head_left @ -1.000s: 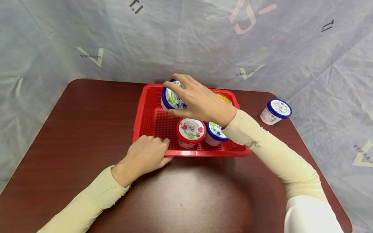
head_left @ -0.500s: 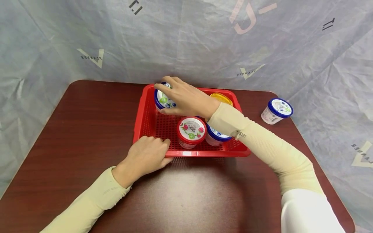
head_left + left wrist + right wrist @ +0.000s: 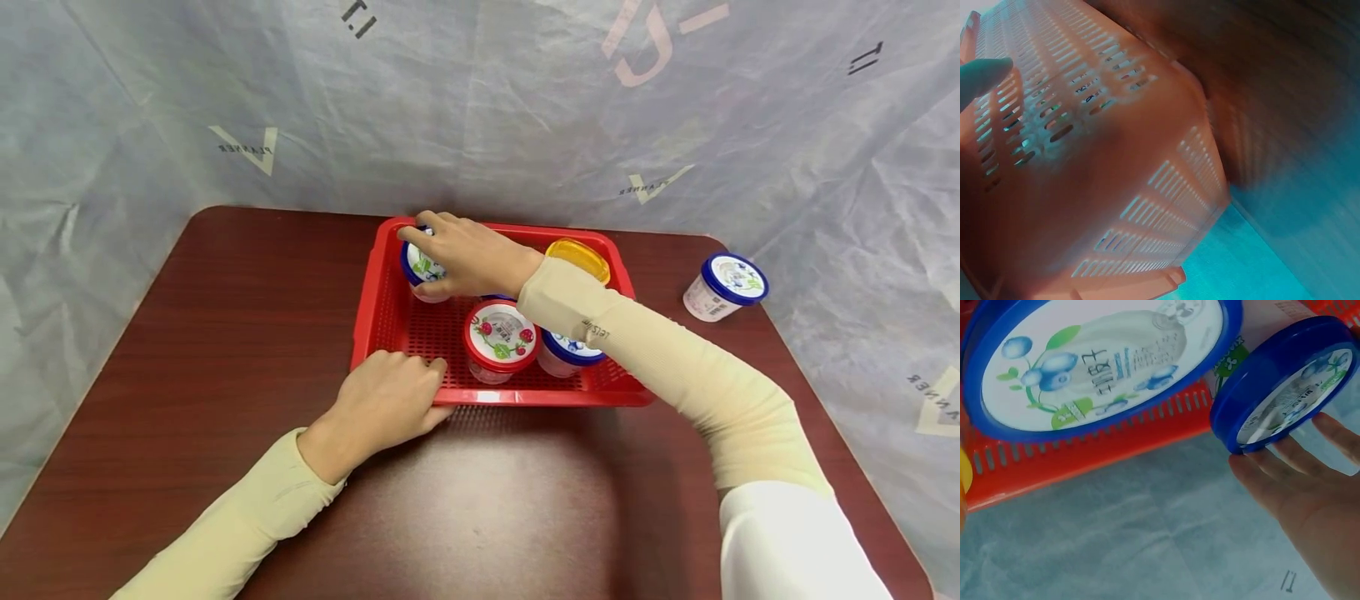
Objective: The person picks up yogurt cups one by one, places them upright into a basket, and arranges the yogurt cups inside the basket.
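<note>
My right hand (image 3: 476, 260) grips a blue-lidded tub (image 3: 424, 267) with blueberries printed on its lid. It stands low in the back left corner of the red basket (image 3: 547, 398). In the right wrist view, the fingertips lie along the tilted lid (image 3: 1285, 394). My left hand (image 3: 390, 398) holds the basket's front rim near the left corner, with the thumb below the rim. A strawberry-printed tub with a red lid (image 3: 501, 335) sits in the front of the basket. Right of it is another blue-lidded tub (image 3: 566, 354), partly behind my right sleeve.
One more blue-lidded tub (image 3: 723, 287) stands on the brown table (image 3: 225, 333), right of the basket. A yellow container (image 3: 579, 258) sits in the basket's back right, partly covered by my sleeve. Grey printed sheeting (image 3: 465, 108) hangs behind the table.
My right hand has carried the blue-lidded tub left and lowered it into the basket's back left corner, uncovering more of the yellow container. My left hand stays on the rim.
</note>
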`<state>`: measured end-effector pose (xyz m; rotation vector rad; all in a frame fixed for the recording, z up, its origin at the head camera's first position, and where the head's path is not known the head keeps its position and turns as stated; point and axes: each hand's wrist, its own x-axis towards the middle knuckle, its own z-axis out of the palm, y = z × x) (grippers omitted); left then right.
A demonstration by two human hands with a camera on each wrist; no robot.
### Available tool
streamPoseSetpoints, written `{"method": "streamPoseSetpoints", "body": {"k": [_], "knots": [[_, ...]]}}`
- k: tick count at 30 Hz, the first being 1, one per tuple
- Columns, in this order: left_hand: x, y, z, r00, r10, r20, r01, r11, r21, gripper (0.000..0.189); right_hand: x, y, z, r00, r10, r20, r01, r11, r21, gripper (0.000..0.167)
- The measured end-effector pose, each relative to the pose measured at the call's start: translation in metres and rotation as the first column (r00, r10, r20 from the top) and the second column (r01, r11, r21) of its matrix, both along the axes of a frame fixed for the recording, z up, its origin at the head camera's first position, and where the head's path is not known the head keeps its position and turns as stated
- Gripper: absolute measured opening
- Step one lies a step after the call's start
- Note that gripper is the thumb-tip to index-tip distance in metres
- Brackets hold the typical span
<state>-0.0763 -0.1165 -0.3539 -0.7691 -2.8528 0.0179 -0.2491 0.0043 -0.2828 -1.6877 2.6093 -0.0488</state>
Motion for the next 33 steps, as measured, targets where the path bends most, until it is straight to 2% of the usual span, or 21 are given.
{"method": "streamPoseSetpoints", "body": {"k": [11,20,24,28,33], "knots": [[0.0,-0.001,-0.001,1.0,-0.012,0.001,0.012,1.0,-0.004,0.036,-0.002,-0.011,-0.017,0.999,-0.038,0.036,0.034,0.994,0.1,0.074],[-0.001,-0.004,-0.003,1.0,-0.006,0.025,0.006,1.0,-0.019,0.036,0.001,-0.012,-0.022,0.995,-0.103,0.001,0.101,0.976,0.191,0.083],[-0.002,-0.006,-0.005,0.999,-0.011,0.03,0.012,1.0,-0.014,0.037,0.01,-0.002,-0.018,0.993,-0.106,-0.047,0.113,0.981,0.161,0.085],[-0.003,-0.01,-0.006,1.0,-0.016,0.014,0.016,1.0,-0.011,0.039,0.022,0.015,-0.005,0.988,-0.105,-0.11,0.114,0.991,0.071,0.084],[-0.005,-0.016,-0.006,1.0,-0.013,0.003,0.013,1.0,-0.016,0.041,0.034,0.034,0.005,0.981,-0.144,-0.129,0.142,0.99,-0.024,0.082]]}}
